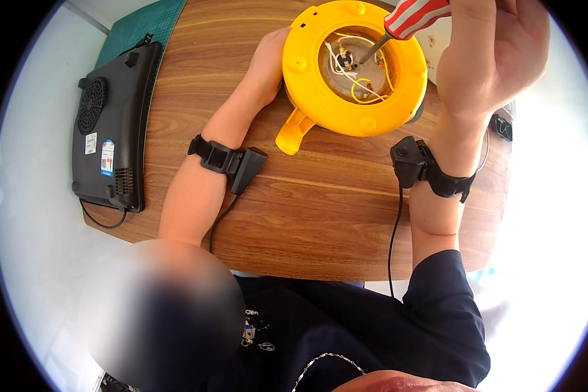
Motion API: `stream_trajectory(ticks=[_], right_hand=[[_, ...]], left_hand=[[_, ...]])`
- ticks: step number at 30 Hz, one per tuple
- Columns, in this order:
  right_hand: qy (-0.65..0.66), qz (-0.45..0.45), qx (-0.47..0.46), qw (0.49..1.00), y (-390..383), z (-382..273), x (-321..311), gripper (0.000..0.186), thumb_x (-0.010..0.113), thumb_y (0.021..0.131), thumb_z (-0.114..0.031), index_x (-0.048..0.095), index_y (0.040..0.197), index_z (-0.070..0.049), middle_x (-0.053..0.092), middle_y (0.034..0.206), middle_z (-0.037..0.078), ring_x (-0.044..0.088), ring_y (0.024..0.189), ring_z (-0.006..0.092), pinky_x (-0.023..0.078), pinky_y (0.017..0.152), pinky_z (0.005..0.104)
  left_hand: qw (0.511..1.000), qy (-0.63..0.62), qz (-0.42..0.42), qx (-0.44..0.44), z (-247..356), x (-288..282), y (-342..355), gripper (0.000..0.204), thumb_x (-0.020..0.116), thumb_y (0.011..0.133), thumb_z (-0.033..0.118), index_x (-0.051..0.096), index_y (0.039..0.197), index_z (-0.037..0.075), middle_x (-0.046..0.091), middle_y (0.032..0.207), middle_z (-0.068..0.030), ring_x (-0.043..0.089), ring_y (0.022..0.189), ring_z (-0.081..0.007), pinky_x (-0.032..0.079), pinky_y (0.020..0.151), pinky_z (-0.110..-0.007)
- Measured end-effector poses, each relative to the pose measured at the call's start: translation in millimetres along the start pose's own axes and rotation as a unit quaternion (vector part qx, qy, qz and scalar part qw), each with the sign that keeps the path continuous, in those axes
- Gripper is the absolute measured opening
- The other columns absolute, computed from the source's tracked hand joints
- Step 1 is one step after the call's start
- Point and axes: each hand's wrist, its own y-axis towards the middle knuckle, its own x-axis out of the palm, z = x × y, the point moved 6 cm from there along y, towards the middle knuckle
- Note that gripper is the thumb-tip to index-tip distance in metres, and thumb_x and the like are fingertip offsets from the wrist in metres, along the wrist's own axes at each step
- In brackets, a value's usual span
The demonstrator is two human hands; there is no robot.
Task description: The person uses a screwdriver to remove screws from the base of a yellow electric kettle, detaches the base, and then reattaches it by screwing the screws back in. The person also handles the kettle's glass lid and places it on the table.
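Observation:
A round yellow appliance (398, 108) stands at the far middle of the table with its underside up. Through its round opening show a metal plate, white and yellow wires (366, 100) and small terminals. A short yellow handle (291, 134) juts toward me. My left hand (268, 68) grips the appliance's left side, its fingers mostly hidden behind the rim. My right hand (493, 59) is closed on a screwdriver (415, 17) with a red and white striped handle. The screwdriver's shaft slants down into the opening, its tip at the plate near the middle; I cannot tell whether it touches a screw.
A black induction cooker (119, 130) lies bottom up at the left, over a green cutting mat (127, 36). Each forearm wears a strapped black camera (245, 170) with a cable. A pale patterned surface (440, 42) and a small black object (502, 127) are at the right.

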Motion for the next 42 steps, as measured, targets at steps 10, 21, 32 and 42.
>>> stream_trajectory(ticks=[10,21,32,42], right_hand=[[0.044,-0.042,-0.025,0.998,-1,2,7,0.036,0.056,0.105,-0.021,0.056,0.133,0.001,0.064,0.086,0.001,0.057,0.074,0.0056,0.046,0.067,0.0192],[-0.024,-0.092,0.014,0.995,19,-44,0,0.037,0.062,0.1,-0.032,0.064,0.117,0.001,0.064,0.094,0.004,0.056,0.076,0.0086,0.046,0.068,0.0231],[0.128,-0.042,0.098,0.986,15,-28,-2,0.025,0.048,0.1,-0.018,0.059,0.112,0.002,0.067,0.096,0.014,0.067,0.088,0.0216,0.056,0.084,0.0333],[0.096,-0.104,0.02,0.99,15,-27,4,0.033,0.053,0.104,-0.03,0.06,0.11,0.002,0.066,0.098,0.012,0.066,0.088,0.0194,0.055,0.084,0.0324]], left_hand=[[1.0,-0.01,0.004,-0.014,-1,1,-2,0.034,0.051,0.104,0.028,0.068,0.116,0.002,0.07,0.102,-0.0035,0.063,0.089,-0.0125,0.05,0.08,-0.029],[0.999,0.02,0.02,-0.038,-4,-3,-1,0.032,0.05,0.104,0.027,0.068,0.115,0.003,0.07,0.103,-0.0033,0.062,0.092,-0.0123,0.049,0.083,-0.029],[0.999,0.02,0.026,-0.036,1,2,-3,0.033,0.05,0.104,0.028,0.068,0.116,0.003,0.07,0.103,-0.0028,0.063,0.091,-0.0122,0.049,0.082,-0.029],[0.998,0.024,0.032,-0.04,3,3,-4,0.032,0.051,0.103,0.028,0.069,0.114,0.003,0.07,0.101,-0.0022,0.063,0.09,-0.0124,0.049,0.081,-0.029]])
